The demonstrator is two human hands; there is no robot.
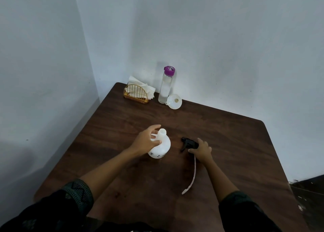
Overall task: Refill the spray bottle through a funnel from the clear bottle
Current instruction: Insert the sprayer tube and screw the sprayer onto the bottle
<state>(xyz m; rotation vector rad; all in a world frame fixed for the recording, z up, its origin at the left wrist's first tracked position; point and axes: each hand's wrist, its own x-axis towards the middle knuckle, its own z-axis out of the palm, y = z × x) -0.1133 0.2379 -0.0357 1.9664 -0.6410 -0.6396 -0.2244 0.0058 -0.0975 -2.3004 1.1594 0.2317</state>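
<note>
Right hand (201,150) on sprayer head (190,143); funnel (174,101) beside clear bottle (166,85).

I am in a plain room of what looks like a home, sitting at a dark wood-grain worktop (219,144) pushed into the corner of two bare, pale painted walls (210,38). Household things stand at the far edge: a gold wire napkin holder (135,95) stuffed with white paper napkins (140,86), and beside it a clear bottle (165,87) with a purple cap and a small white funnel (174,101). There is no equipment of a lab, shop or workshop; whether this is a dining corner or a kitchen I cannot tell.
</note>
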